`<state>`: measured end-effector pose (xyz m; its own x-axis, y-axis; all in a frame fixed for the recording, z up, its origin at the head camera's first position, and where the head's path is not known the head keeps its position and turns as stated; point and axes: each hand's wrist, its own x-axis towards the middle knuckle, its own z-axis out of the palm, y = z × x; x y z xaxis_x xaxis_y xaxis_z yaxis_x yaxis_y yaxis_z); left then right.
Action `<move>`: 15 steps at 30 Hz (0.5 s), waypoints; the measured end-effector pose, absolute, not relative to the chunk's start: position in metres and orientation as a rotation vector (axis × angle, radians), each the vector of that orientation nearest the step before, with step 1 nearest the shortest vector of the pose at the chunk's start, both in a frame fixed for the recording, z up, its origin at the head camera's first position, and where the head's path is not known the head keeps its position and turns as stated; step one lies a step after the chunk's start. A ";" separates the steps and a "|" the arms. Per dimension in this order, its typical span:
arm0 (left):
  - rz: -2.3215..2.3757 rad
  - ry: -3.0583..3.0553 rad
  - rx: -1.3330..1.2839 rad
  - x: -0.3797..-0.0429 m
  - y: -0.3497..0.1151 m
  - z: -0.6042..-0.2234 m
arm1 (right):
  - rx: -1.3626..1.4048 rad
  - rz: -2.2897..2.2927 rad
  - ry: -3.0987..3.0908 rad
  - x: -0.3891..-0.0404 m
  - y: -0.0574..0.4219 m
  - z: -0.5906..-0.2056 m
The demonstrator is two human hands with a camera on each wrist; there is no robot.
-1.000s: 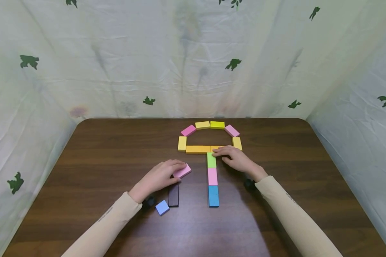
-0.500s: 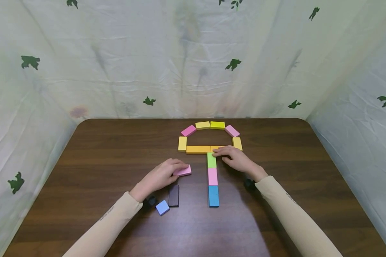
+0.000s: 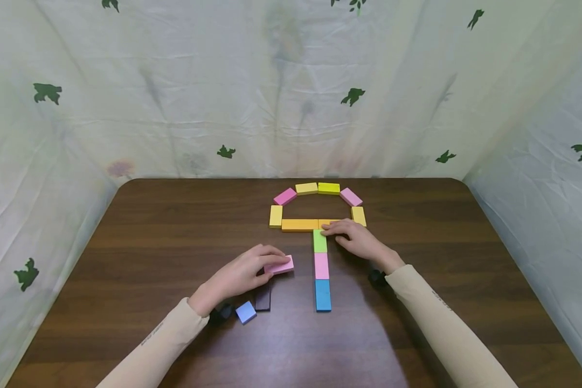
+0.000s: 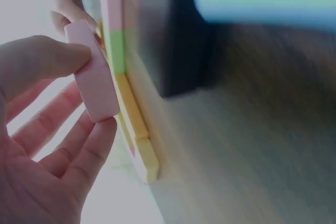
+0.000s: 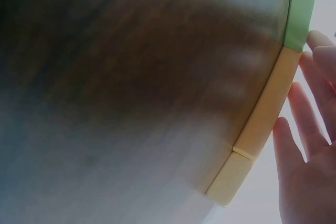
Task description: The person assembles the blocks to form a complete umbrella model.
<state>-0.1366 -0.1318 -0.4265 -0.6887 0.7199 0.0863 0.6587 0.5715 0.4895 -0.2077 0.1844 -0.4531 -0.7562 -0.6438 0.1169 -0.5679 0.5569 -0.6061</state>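
My left hand (image 3: 242, 275) pinches a pink block (image 3: 284, 267) between thumb and fingers, left of the column of blocks. In the left wrist view this pink block (image 4: 97, 80) is tilted, with the thumb on its face and a fingertip under its lower end. My right hand (image 3: 361, 242) lies with extended fingers at the top of the column, fingertips over the green block (image 3: 320, 245) and the right-hand orange block (image 3: 325, 222). Below the green one are a second pink block (image 3: 321, 268) and a blue block (image 3: 323, 296).
Above the column, another orange block (image 3: 299, 226) and an arch of yellow (image 3: 276, 216) and pink blocks close a half-round outline. A black block (image 3: 263, 302), partly hidden by my left hand, and a small blue square block (image 3: 246, 312) lie on the wooden table (image 3: 174, 226).
My left hand has shifted slightly toward me and to the right with the pink block, which has turned in the grip and now sits closer to the column. My right hand has stayed put.
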 end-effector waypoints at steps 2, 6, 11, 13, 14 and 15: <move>0.778 2.668 1.229 -0.131 -0.130 -0.425 | -1.039 -0.974 2.669 -0.208 0.184 -0.453; 0.808 2.644 1.358 -0.118 -0.123 -0.423 | -1.033 -0.974 2.673 -0.208 0.184 -0.453; 0.813 2.591 1.424 -0.102 -0.114 -0.423 | -1.016 -0.981 2.664 -0.208 0.184 -0.453; 0.815 2.575 1.425 -0.097 -0.112 -0.424 | -1.014 -0.983 2.663 -0.208 0.184 -0.453; 0.820 2.567 1.422 -0.095 -0.110 -0.424 | -1.016 -0.982 2.665 -0.208 0.184 -0.453; 0.821 2.562 1.426 -0.093 -0.109 -0.424 | -1.020 -0.981 2.666 -0.208 0.184 -0.453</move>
<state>-0.0933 -0.1093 -0.4240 -0.5577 0.8123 0.1710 0.7603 0.4173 0.4978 -0.2078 0.1842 -0.4527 -0.7649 -0.6346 0.1101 -0.5546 0.5620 -0.6137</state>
